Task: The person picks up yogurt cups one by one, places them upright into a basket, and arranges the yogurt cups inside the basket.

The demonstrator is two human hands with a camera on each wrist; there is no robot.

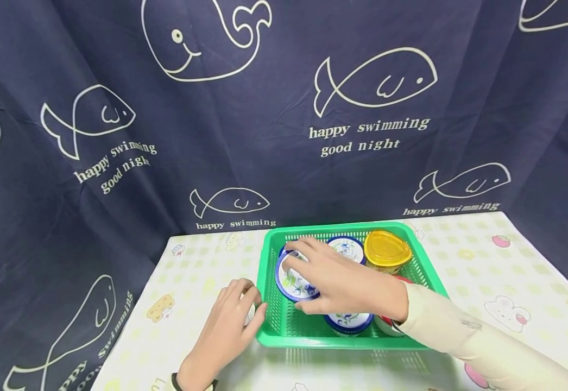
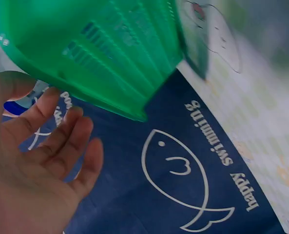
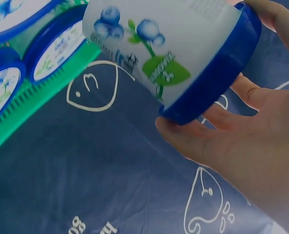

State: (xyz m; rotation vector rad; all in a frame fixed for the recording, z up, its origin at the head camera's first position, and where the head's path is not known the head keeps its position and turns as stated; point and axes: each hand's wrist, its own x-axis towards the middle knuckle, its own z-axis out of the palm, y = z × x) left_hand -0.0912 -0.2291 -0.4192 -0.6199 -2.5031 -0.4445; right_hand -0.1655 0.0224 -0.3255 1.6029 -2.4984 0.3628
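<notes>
My right hand grips a white tub by its blue lid, thumb and fingers spread around the rim. Blueberries and a green leaf are printed on the tub's side. In the head view, this tub is over the left part of a green plastic basket, partly covered by my fingers. To the left of the basket, my left hand has its fingers loosely bent near the rim. In the left wrist view, those fingers are close below the basket edge, with no object visible in their grasp.
Inside the basket are more blue-lidded tubs, one at the back and one at the front. A yellow-lidded container stands at the back right, with a red-edged one partly hidden under my right wrist. A patterned cloth covers the table; a navy curtain hangs behind.
</notes>
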